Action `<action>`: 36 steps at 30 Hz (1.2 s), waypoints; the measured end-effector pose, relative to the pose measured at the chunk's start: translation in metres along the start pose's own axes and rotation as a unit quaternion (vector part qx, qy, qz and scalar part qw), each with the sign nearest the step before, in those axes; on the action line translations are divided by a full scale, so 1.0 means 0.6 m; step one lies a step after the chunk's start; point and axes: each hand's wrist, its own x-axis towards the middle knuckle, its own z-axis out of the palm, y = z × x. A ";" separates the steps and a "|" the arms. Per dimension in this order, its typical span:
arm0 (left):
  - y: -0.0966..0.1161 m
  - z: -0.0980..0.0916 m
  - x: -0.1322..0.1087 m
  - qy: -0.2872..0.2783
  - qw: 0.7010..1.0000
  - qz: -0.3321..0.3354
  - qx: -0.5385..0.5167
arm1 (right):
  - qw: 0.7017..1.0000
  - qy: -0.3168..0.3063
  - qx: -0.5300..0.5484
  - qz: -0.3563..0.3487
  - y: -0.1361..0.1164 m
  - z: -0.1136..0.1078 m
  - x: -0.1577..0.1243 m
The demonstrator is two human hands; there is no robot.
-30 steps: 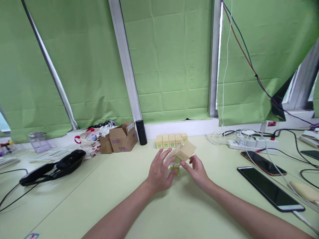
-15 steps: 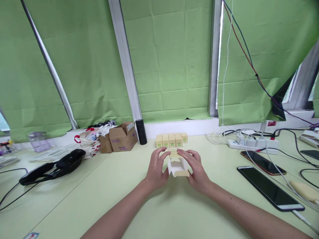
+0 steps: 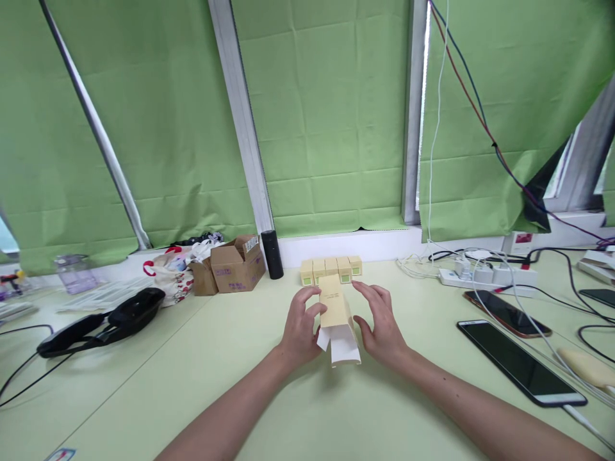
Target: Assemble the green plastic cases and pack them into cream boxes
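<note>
My left hand [image 3: 301, 326] grips a small pale-yellow carton [image 3: 332, 302] by its left side, fingers on the edge. Faint print shows on the carton's upper face, and its near end hangs open with white inner flaps pointing toward me. My right hand [image 3: 382, 325] is just off the carton's right side, thumb and fingers spread apart, holding nothing. Beyond the carton stands a row of several matching yellow boxes [image 3: 331, 264], each with a small green-edged label low on its front.
A black cylinder [image 3: 272, 255] and an open cardboard box [image 3: 237, 264] stand at the back left, near a black strapped device [image 3: 137, 314]. To the right lie a white-framed phone [image 3: 521, 363], a darker phone [image 3: 508, 314], a power strip [image 3: 514, 277] and tangled cables.
The carton has turned, so its printed face shows and its open flapped end points toward me. My right hand has let go and opened; the left keeps hold.
</note>
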 end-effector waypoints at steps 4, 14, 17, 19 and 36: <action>0.003 0.000 0.002 0.000 0.999 0.001 -0.034 | 1.000 -0.002 0.003 0.018 0.005 0.000 0.000; 0.016 -0.006 0.013 0.005 0.984 -0.083 -0.155 | 1.000 -0.010 0.012 0.017 0.005 -0.002 0.000; 0.014 -0.002 0.010 0.028 0.973 -0.149 -0.172 | 1.000 -0.010 0.016 0.021 0.005 -0.002 0.000; 0.013 0.001 0.009 0.044 0.955 -0.205 -0.207 | 0.999 -0.010 0.021 0.024 0.004 -0.002 0.001; 0.013 0.020 0.010 0.073 0.824 -0.389 -0.406 | 0.991 -0.046 0.122 0.016 -0.020 -0.007 0.004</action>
